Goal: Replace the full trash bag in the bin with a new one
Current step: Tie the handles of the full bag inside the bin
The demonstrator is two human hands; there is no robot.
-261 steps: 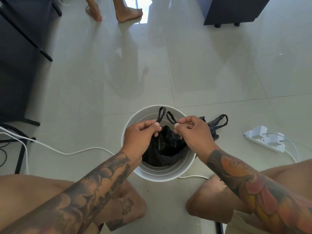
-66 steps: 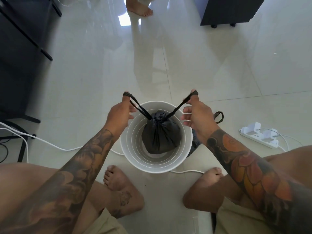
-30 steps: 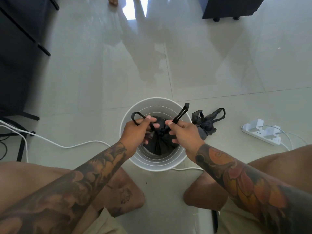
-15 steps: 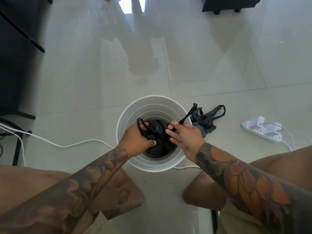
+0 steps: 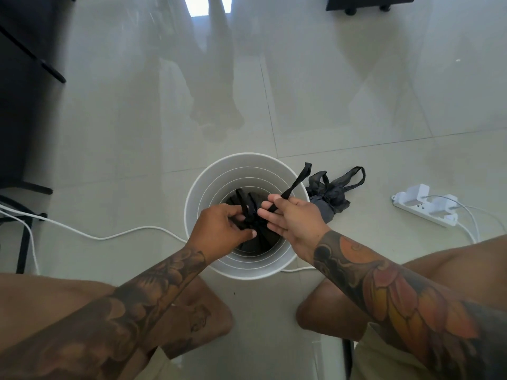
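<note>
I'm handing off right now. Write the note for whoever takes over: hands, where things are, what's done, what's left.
Left hand: pinches one handle at the knot of the full bag.
Right hand: pinches the other handle, which sticks up over the rim.
Full bag sits inside the white bin. Spare black bag lies crumpled on the floor right of the bin.
Done: bag gathered, handles being tied.
Left: finish the knot, lift the bag out, fit the spare.

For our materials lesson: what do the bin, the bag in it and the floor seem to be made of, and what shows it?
Bin: likely white plastic, smooth and matte, with moulded rings inside.
Bag: thin black plastic film; it crumples, and its handles bunch into thin strips.
Floor: probably glazed or polished tile, glossy; it mirrors shapes and shows straight joint lines.
</note>
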